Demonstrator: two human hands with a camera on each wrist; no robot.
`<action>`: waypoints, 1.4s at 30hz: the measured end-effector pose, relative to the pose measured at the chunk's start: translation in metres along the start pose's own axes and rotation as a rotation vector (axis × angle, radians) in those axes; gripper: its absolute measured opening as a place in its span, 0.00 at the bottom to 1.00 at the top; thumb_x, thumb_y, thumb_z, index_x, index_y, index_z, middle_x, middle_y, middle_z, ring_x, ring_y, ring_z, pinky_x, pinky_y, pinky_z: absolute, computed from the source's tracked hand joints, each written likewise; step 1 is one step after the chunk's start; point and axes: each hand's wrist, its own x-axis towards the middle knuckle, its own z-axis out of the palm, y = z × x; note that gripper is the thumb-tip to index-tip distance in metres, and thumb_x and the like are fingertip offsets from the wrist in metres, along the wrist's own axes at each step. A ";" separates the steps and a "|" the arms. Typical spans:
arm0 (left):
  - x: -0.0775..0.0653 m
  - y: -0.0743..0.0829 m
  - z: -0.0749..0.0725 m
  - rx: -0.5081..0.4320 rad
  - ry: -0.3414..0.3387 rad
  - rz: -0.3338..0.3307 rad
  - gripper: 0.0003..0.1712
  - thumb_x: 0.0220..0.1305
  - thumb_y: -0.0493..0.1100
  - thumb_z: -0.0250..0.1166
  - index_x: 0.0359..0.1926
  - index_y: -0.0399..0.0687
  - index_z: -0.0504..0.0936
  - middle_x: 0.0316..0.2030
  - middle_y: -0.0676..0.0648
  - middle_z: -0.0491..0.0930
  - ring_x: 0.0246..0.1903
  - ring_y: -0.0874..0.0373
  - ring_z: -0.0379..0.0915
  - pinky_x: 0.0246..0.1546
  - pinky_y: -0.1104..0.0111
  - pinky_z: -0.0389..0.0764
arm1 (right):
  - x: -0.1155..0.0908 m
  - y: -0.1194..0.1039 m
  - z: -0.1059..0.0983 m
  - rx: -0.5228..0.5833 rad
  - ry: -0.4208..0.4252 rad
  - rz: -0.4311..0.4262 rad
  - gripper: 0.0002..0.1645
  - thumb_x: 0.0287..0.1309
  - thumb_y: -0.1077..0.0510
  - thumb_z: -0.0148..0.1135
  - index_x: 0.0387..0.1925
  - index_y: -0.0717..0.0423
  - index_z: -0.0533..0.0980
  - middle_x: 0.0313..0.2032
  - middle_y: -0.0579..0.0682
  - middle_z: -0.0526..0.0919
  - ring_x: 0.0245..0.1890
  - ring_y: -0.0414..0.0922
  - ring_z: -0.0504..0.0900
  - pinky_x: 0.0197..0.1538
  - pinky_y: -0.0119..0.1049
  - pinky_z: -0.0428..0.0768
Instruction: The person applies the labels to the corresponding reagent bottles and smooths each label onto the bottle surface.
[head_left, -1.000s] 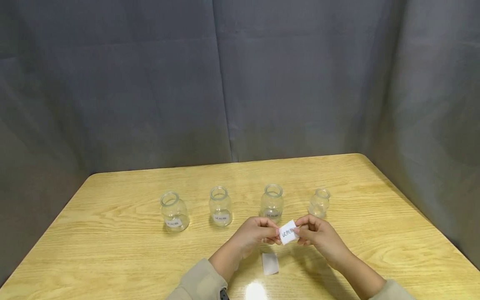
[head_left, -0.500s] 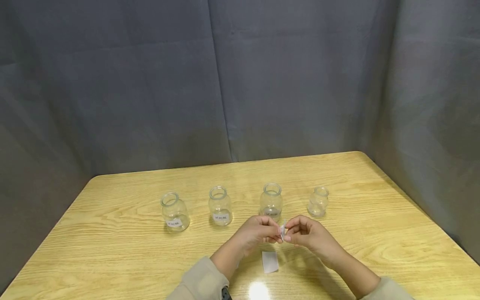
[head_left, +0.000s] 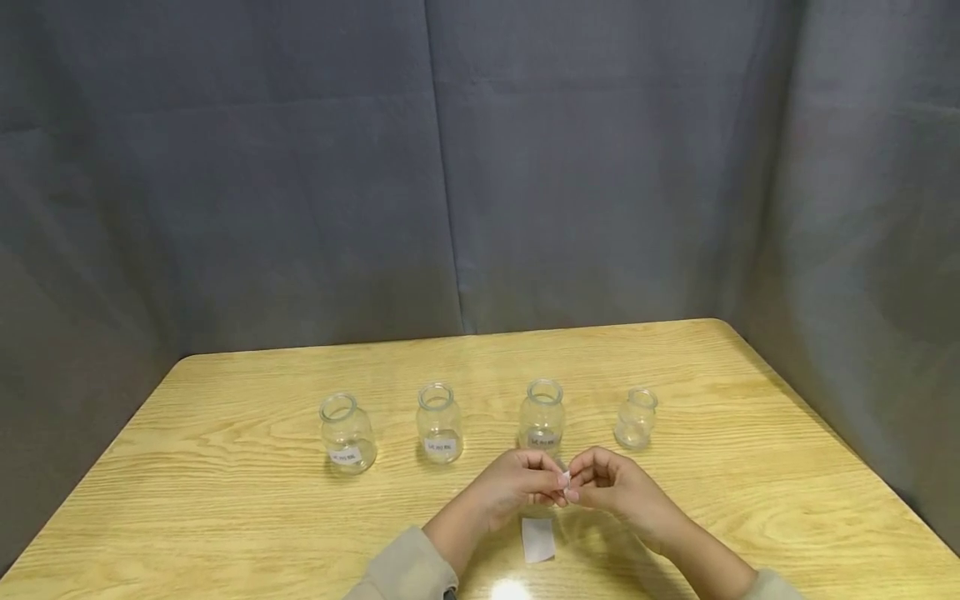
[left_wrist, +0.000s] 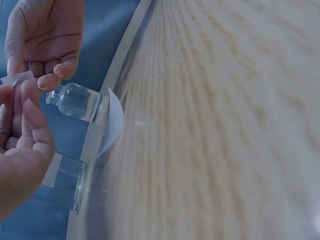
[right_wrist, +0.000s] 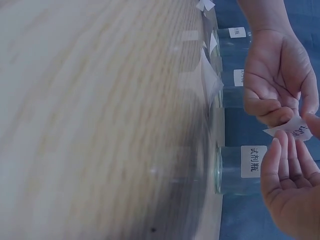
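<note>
In front of the jars, my left hand (head_left: 510, 487) and right hand (head_left: 618, 493) meet fingertip to fingertip. Between them they pinch a small white label (right_wrist: 296, 130) with printed characters, bent in the right wrist view and mostly hidden by fingers in the head view. Just behind the hands stands a glass jar (head_left: 542, 417) bearing a similar label (right_wrist: 254, 161). A smaller glass jar (head_left: 635, 423), on which I see no label, stands behind my right hand. Below the hands, a blank-looking white paper piece (head_left: 537, 540) lies on the table.
Two more labelled glass jars stand to the left, one jar (head_left: 440, 425) near the middle and another jar (head_left: 348, 435) farther out. White scraps (right_wrist: 210, 77) rise off the wooden table (head_left: 225, 500). A grey curtain (head_left: 315, 192) closes off the back and sides.
The label has turned from facing the head camera to nearly edge-on between the fingers. My right hand has shifted slightly left, closer to the left hand. The jars stay put.
</note>
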 end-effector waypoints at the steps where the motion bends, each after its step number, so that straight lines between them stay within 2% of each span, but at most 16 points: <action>1: 0.000 0.000 -0.001 0.010 0.006 0.001 0.04 0.51 0.32 0.58 0.22 0.40 0.73 0.19 0.50 0.76 0.22 0.61 0.72 0.30 0.70 0.74 | 0.000 0.000 0.001 -0.007 0.003 -0.006 0.16 0.50 0.64 0.57 0.38 0.70 0.65 0.32 0.53 0.73 0.34 0.46 0.73 0.41 0.41 0.73; 7: -0.002 -0.001 -0.004 0.022 0.000 -0.003 0.02 0.51 0.31 0.57 0.24 0.37 0.72 0.21 0.50 0.74 0.22 0.61 0.72 0.31 0.70 0.73 | -0.001 0.002 -0.001 -0.065 0.057 -0.027 0.13 0.50 0.68 0.53 0.37 0.74 0.66 0.29 0.53 0.72 0.30 0.43 0.72 0.36 0.37 0.74; 11: -0.004 -0.003 -0.004 0.009 0.005 -0.007 0.02 0.51 0.31 0.56 0.25 0.38 0.70 0.24 0.48 0.73 0.25 0.59 0.71 0.32 0.69 0.72 | -0.002 0.001 -0.004 -0.062 0.054 -0.040 0.14 0.50 0.68 0.54 0.38 0.75 0.66 0.28 0.53 0.72 0.29 0.42 0.73 0.35 0.37 0.74; 19: -0.005 0.002 0.000 0.130 0.111 -0.057 0.03 0.50 0.29 0.56 0.25 0.36 0.70 0.27 0.46 0.71 0.25 0.58 0.69 0.29 0.69 0.74 | -0.007 -0.002 -0.011 -0.103 -0.040 -0.041 0.13 0.49 0.68 0.52 0.39 0.72 0.68 0.29 0.53 0.72 0.30 0.42 0.72 0.35 0.38 0.75; 30: -0.002 0.002 0.008 0.136 0.049 -0.070 0.10 0.49 0.28 0.57 0.36 0.35 0.71 0.27 0.46 0.73 0.26 0.59 0.70 0.31 0.68 0.73 | -0.020 -0.001 -0.036 -0.099 -0.160 -0.053 0.11 0.52 0.68 0.51 0.37 0.73 0.69 0.34 0.59 0.75 0.35 0.48 0.76 0.40 0.42 0.75; 37: -0.001 -0.001 0.010 0.166 0.088 -0.071 0.09 0.51 0.29 0.58 0.35 0.34 0.73 0.27 0.48 0.72 0.27 0.60 0.69 0.31 0.70 0.74 | -0.026 -0.002 -0.047 -0.100 -0.121 -0.048 0.13 0.56 0.63 0.51 0.36 0.74 0.71 0.35 0.56 0.78 0.36 0.47 0.77 0.41 0.39 0.75; 42: -0.001 -0.001 0.009 0.153 0.112 -0.074 0.08 0.50 0.28 0.58 0.35 0.34 0.73 0.26 0.49 0.71 0.26 0.61 0.68 0.31 0.70 0.74 | -0.031 -0.007 -0.054 -0.207 -0.018 -0.032 0.13 0.55 0.59 0.52 0.36 0.67 0.74 0.36 0.53 0.77 0.39 0.47 0.75 0.44 0.45 0.71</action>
